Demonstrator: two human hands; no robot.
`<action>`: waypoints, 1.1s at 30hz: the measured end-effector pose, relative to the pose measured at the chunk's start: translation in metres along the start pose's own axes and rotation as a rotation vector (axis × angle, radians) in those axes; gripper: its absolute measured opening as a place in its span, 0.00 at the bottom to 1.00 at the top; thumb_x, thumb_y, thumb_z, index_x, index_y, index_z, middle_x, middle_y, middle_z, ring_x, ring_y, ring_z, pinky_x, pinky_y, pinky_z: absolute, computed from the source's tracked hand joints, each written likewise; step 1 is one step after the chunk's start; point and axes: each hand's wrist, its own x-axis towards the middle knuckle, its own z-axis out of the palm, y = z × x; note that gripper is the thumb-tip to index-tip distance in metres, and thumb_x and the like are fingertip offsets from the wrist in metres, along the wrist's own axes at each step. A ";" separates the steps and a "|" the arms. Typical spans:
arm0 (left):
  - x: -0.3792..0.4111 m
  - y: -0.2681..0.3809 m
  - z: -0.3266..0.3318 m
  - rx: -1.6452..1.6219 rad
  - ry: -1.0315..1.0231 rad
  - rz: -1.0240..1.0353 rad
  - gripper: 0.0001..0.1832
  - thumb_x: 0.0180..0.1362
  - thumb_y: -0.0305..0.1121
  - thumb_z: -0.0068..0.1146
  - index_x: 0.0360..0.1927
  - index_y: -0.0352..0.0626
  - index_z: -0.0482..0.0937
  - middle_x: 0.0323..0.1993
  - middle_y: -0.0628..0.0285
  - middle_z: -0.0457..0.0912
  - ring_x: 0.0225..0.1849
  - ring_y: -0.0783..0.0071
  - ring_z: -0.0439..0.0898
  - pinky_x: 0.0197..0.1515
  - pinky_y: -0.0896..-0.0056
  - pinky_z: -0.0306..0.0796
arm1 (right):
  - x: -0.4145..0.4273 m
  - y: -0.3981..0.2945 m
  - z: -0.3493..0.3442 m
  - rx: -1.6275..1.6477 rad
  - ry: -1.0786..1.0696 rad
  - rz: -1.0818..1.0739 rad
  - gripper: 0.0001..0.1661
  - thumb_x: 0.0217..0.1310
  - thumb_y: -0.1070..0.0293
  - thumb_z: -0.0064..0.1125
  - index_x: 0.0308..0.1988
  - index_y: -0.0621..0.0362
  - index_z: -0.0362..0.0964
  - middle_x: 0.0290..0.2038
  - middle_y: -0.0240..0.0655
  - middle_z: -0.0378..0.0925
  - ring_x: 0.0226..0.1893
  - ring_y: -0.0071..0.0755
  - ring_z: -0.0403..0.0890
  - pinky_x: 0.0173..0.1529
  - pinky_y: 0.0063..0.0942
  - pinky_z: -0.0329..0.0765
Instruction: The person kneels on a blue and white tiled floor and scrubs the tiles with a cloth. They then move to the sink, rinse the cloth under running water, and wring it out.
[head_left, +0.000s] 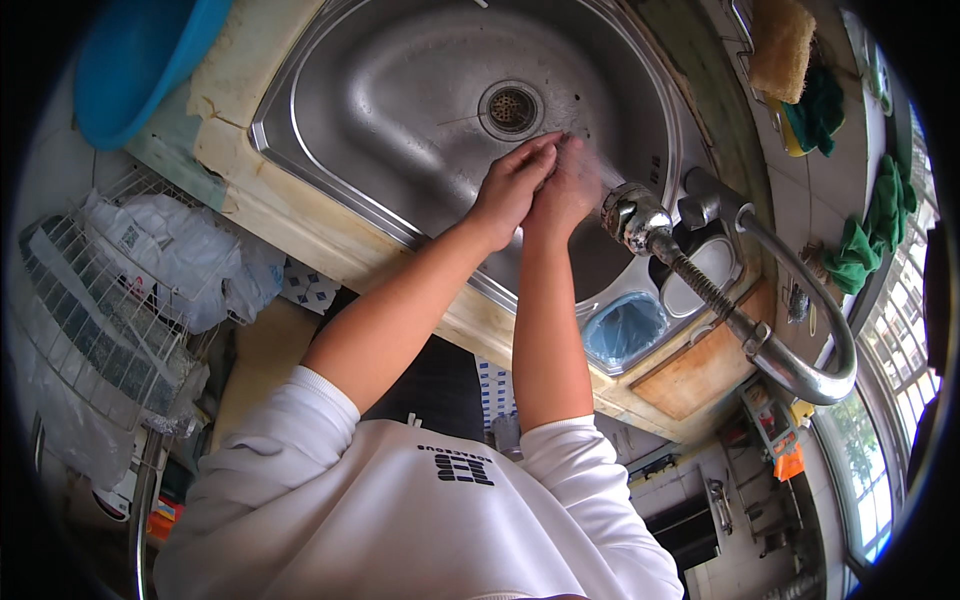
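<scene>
My left hand (514, 180) and my right hand (568, 184) are pressed together over the stainless steel sink (420, 169), just below the drain (511, 110) in the picture. Water sprays from the chrome faucet head (634, 214) onto my right hand, whose fingers look blurred. The left fingers are bent against the right hand, and the space between the palms is hidden. Whether anything small lies between them cannot be told. The faucet's curved metal neck (806, 382) reaches in from the right.
A compartment lined with a blue plastic bag (626, 330) sits at the sink's right corner, near a wooden cutting board (705, 364). A blue basin (139, 67) stands at upper left. A wire rack (112, 300) holds plastic bags. Green cloths (855, 255) hang by the window.
</scene>
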 end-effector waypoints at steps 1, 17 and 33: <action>-0.006 -0.006 0.010 0.134 0.036 0.113 0.25 0.75 0.41 0.48 0.72 0.46 0.67 0.68 0.62 0.71 0.66 0.74 0.70 0.69 0.70 0.63 | 0.015 -0.005 0.001 0.048 0.043 0.023 0.12 0.73 0.63 0.56 0.42 0.63 0.75 0.36 0.32 0.78 0.36 0.26 0.77 0.41 0.29 0.76; 0.018 -0.012 0.029 0.010 0.128 0.277 0.24 0.73 0.37 0.49 0.68 0.38 0.68 0.64 0.58 0.73 0.66 0.72 0.70 0.67 0.69 0.64 | 0.031 -0.018 -0.003 0.123 -0.374 0.084 0.29 0.74 0.61 0.50 0.68 0.64 0.62 0.63 0.44 0.70 0.62 0.34 0.71 0.67 0.32 0.66; 0.037 0.003 0.019 0.125 0.172 0.271 0.36 0.75 0.52 0.42 0.76 0.38 0.56 0.74 0.52 0.62 0.76 0.69 0.58 0.75 0.70 0.50 | -0.028 -0.022 -0.003 0.215 -0.387 0.054 0.32 0.75 0.62 0.44 0.70 0.69 0.60 0.68 0.43 0.68 0.68 0.36 0.69 0.73 0.31 0.60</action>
